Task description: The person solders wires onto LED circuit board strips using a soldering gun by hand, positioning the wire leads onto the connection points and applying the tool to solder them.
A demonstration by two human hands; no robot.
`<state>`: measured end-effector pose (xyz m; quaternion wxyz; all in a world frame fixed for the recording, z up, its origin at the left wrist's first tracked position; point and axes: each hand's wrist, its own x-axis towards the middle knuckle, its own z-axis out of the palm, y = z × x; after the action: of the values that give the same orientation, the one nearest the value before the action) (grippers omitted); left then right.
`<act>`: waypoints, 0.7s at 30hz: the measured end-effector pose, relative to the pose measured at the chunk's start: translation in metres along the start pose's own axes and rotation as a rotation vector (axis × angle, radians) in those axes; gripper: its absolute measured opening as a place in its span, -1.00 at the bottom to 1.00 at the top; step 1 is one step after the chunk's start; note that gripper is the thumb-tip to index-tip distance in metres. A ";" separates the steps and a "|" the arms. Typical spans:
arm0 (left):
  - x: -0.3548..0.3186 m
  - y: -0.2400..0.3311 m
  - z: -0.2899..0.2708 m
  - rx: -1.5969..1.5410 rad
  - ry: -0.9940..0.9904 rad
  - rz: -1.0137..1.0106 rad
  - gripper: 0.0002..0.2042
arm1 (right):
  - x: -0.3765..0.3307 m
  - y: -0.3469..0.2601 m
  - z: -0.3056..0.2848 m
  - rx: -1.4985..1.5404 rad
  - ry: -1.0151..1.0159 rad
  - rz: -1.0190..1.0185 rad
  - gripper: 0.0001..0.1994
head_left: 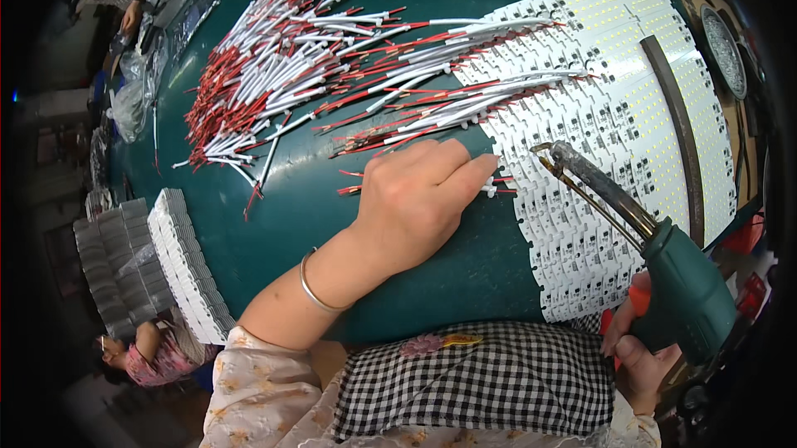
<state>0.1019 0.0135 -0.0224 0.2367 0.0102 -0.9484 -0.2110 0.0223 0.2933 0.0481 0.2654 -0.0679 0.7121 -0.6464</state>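
My left hand (415, 199), a metal bangle on its wrist, is closed in a pinch on a thin red-and-white wire (501, 190). The wire's tip pokes out beside the left edge of a sheet of white LED circuit boards (564, 257). At the lower right, my right hand (643, 365) is wrapped round a dark green soldering gun (685, 282). The gun's metal tip hangs over the boards, to the right of my left fingertips. Several wires (465, 99) lie with their ends across the boards' upper left part.
A big heap of red-and-white wires (274, 66) covers the far left of the green table (465, 282). Across the boards lies a dark bar (677, 132). A round metal dish (724, 49) stands far right. Stacked white parts (187, 265) sit at left, near another person (158, 352).
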 end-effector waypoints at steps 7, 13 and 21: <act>0.000 0.002 0.000 -0.018 -0.030 0.012 -0.67 | -0.003 0.004 0.002 -0.036 -0.014 0.048 -0.28; 0.000 0.001 0.009 -0.067 0.070 -0.007 -0.64 | -0.002 0.003 0.009 -0.035 0.013 0.079 -0.27; 0.000 0.002 0.006 -0.098 0.034 -0.017 -0.59 | -0.005 0.005 0.010 -0.031 -0.028 0.174 -0.32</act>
<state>0.0990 0.0181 -0.0266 0.2514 0.0101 -0.9326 -0.2588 0.0323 0.2874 0.0445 0.3295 -0.0188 0.7215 -0.6088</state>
